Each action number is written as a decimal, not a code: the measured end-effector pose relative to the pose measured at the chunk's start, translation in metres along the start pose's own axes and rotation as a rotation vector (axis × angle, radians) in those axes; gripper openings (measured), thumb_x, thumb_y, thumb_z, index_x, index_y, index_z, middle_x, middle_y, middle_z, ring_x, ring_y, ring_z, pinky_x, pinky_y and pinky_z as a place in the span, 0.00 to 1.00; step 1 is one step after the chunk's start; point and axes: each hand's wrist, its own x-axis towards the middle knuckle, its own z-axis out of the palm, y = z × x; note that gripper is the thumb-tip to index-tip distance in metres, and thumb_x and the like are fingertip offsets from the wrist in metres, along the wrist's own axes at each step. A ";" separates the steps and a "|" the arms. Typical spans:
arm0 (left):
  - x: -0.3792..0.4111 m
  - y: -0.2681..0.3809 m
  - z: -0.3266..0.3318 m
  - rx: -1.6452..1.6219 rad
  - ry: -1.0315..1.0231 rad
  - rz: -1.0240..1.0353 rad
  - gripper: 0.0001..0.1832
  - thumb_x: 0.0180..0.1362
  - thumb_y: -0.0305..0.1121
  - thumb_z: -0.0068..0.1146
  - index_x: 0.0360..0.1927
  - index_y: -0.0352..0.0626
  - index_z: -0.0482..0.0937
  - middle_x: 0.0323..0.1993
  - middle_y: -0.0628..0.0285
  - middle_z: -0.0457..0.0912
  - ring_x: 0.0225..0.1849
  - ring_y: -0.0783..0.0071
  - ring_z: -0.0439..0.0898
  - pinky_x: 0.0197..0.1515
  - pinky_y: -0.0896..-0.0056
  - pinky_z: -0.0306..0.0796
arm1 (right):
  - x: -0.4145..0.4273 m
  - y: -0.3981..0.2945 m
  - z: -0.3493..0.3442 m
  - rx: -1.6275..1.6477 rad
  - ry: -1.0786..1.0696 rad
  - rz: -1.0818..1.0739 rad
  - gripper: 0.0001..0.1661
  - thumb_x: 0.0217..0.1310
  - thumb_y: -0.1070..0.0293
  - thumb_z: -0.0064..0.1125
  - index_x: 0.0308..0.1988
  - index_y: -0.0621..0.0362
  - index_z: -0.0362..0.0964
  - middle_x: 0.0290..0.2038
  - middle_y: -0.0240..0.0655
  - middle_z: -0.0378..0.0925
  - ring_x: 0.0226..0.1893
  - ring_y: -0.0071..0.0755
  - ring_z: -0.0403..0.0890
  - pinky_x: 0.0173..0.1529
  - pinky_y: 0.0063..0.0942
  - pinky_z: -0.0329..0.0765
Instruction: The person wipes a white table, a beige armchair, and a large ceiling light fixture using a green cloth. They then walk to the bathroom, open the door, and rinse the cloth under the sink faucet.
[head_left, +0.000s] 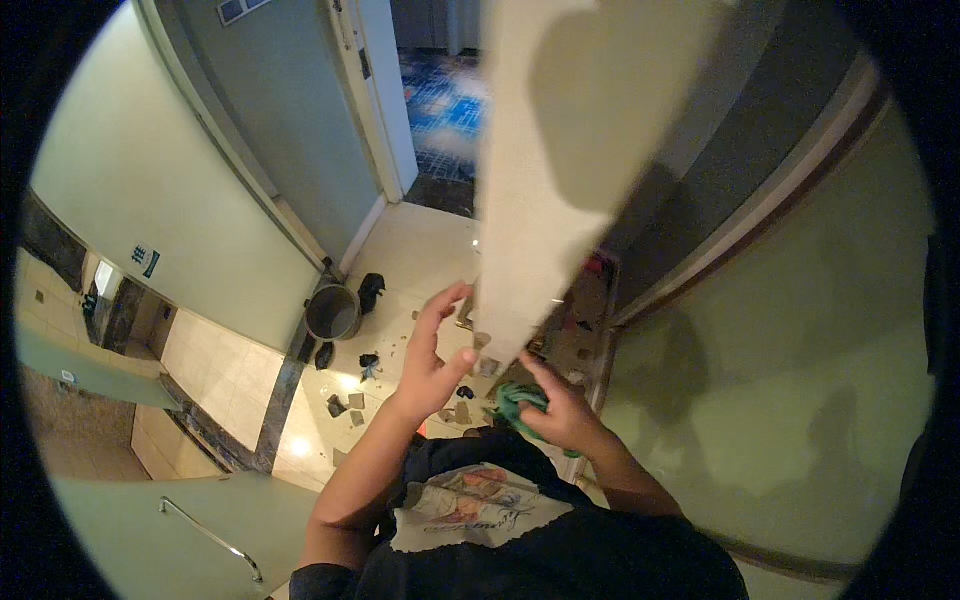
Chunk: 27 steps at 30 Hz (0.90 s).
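Note:
A tall pale panel (547, 247), perhaps a door or wall end seen edge-on, rises before me with a large shadow across it. My left hand (433, 371) is beside its left edge, thumb and fingers apart and nothing in the palm. Whether its fingertips touch the edge, I cannot tell. At the panel's lower right corner is my right hand (566, 412), index finger extended towards it. A bunched green cloth (517, 405) is held in that hand under the thumb. Dark grey marks show near the panel's lower end.
A dark bucket (333, 313) stands on the tiled floor (397, 247) to the left, black scraps beside it. Broken tile-like pieces (356, 405) and debris lie around. Left are frosted glass panels (195, 172) and a metal door handle (210, 536). Patterned carpet (446, 105) shows through the doorway.

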 end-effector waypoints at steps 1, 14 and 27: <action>0.003 -0.001 -0.001 0.071 0.045 0.023 0.41 0.52 0.43 0.65 0.65 0.38 0.59 0.58 0.53 0.67 0.62 0.60 0.66 0.64 0.60 0.58 | 0.012 0.002 0.009 0.072 -0.032 -0.069 0.39 0.54 0.71 0.58 0.65 0.59 0.55 0.61 0.51 0.66 0.59 0.49 0.71 0.61 0.36 0.68; 0.081 -0.066 -0.108 0.224 0.501 -0.073 0.33 0.54 0.36 0.67 0.58 0.37 0.60 0.52 0.54 0.66 0.53 0.64 0.69 0.55 0.66 0.65 | 0.178 0.008 0.052 -0.290 0.080 -0.223 0.37 0.52 0.71 0.62 0.61 0.58 0.58 0.62 0.47 0.58 0.56 0.57 0.70 0.57 0.43 0.73; 0.193 -0.143 -0.261 0.177 0.265 -0.188 0.29 0.60 0.33 0.59 0.59 0.36 0.58 0.55 0.52 0.66 0.56 0.63 0.69 0.58 0.65 0.64 | 0.370 0.045 0.171 -0.673 -0.061 -0.054 0.27 0.59 0.62 0.57 0.55 0.62 0.63 0.54 0.43 0.66 0.44 0.48 0.78 0.42 0.40 0.80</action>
